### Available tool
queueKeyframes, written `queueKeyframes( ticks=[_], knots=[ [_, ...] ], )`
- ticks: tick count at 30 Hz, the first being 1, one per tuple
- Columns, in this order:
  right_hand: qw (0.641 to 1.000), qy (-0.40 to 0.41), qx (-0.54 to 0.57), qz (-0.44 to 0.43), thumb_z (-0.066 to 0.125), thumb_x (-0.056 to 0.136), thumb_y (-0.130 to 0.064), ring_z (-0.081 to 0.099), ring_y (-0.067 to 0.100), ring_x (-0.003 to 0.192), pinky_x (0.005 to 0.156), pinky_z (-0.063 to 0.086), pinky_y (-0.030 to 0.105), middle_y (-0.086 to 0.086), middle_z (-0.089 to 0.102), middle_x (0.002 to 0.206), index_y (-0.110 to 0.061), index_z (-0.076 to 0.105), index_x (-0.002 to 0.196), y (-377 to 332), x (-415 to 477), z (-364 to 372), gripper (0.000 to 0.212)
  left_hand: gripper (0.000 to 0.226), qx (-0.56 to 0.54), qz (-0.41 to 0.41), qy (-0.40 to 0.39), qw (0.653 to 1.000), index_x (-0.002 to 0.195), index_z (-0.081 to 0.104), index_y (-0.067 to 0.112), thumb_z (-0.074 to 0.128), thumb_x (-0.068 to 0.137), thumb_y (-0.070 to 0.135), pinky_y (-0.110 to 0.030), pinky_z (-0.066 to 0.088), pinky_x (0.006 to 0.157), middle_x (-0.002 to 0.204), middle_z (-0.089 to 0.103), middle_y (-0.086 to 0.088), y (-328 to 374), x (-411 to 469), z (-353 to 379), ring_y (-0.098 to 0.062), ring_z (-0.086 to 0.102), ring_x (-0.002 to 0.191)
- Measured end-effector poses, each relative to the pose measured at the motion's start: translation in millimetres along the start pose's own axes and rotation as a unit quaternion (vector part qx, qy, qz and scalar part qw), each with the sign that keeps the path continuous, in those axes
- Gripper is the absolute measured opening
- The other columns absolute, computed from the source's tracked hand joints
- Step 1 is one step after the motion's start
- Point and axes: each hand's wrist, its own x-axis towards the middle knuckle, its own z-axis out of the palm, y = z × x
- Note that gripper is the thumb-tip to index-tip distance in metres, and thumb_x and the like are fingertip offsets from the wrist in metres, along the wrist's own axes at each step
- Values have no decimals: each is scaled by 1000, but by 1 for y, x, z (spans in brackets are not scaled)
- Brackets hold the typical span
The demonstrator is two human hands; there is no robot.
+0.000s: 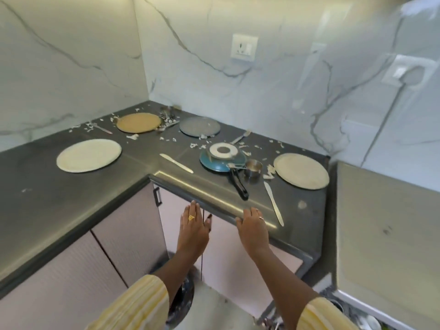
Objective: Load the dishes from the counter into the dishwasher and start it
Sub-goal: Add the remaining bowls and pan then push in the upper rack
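Dishes lie on a dark L-shaped counter (pixel 71 201). A cream plate (pixel 89 155) sits at the left, a tan plate (pixel 138 122) and a grey plate (pixel 199 126) at the back, another cream plate (pixel 301 170) at the right. A blue pan (pixel 222 158) lies upside down beside a small steel cup (pixel 253 168). Two knives (pixel 176 163) (pixel 273 203) and a fork (pixel 241 136) lie loose. My left hand (pixel 194 225) is flat with straight fingers in front of the pink cabinet door. My right hand (pixel 252 222) rests on the counter's front edge.
White food scraps (pixel 202 146) litter the back of the counter. More cutlery (pixel 167 115) lies in the corner. Pink cabinet doors (pixel 133 225) run under the counter. A grey appliance top (pixel 385 225) stands at the right. A dark bin (pixel 182 298) sits on the floor.
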Motion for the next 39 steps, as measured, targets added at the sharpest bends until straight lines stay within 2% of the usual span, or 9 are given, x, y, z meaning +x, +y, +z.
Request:
queueKeyframes(
  ticks=[5,13,19,25,27,30,32,34,39],
  knots=[
    [999,-34,-25,-8,50,92,-22,54,23,113,96,45,30,10,57,118,-6,59,113,-9,68,20,27,60,0,-12,-31,999,147,4,-2,26,101,31,-37,3,119,156,2,-15,-23,67,3,-29,1,144],
    [992,-56,9,112,53,91,-28,52,26,113,95,44,33,11,52,125,-7,40,127,-26,160,50,43,61,41,70,-55,995,149,2,8,19,100,40,-33,-4,116,158,3,-7,-30,143,21,-21,-2,145],
    [982,-49,0,181,55,91,-31,53,27,111,91,44,33,11,54,122,-6,41,124,-34,192,60,44,79,93,90,-57,990,149,9,11,-13,82,45,-33,-10,112,157,10,-5,-33,149,27,-19,5,145],
    [981,-61,78,168,56,87,-26,59,31,100,81,46,36,14,57,110,-4,51,110,-57,207,59,32,56,78,70,-91,990,126,57,10,27,89,39,-38,30,104,130,58,-6,-32,150,25,-21,55,120],
    [981,-58,106,152,57,86,-24,59,31,99,80,45,34,14,60,107,-2,53,108,-64,210,57,32,58,62,60,-93,992,132,51,12,21,92,40,-38,26,107,137,52,-6,-31,148,22,-21,49,127],
    [975,-55,174,124,60,85,-23,60,29,88,70,42,31,16,64,99,0,57,102,-73,216,50,29,57,85,69,-77,991,149,15,17,8,98,42,-37,1,118,157,13,-1,-30,149,24,-19,9,145],
    [968,-70,209,123,60,84,-24,57,26,76,64,40,30,15,64,89,0,60,95,-78,220,42,27,56,94,69,-67,991,150,7,18,11,99,42,-37,-4,119,158,4,1,-31,150,24,-17,0,146],
    [943,-96,287,136,59,84,-25,54,23,62,57,43,36,13,61,74,-4,60,82,-82,222,35,21,56,102,69,-62,990,150,7,18,12,100,42,-36,-7,117,158,6,1,-30,150,22,-18,1,146],
    [763,-168,593,195,56,92,-21,46,16,43,35,35,21,10,56,61,-5,54,71,-77,199,14,26,55,102,86,-80,988,149,9,12,15,101,38,-38,-4,116,158,8,-5,-30,150,20,-21,4,146]
  ],
)
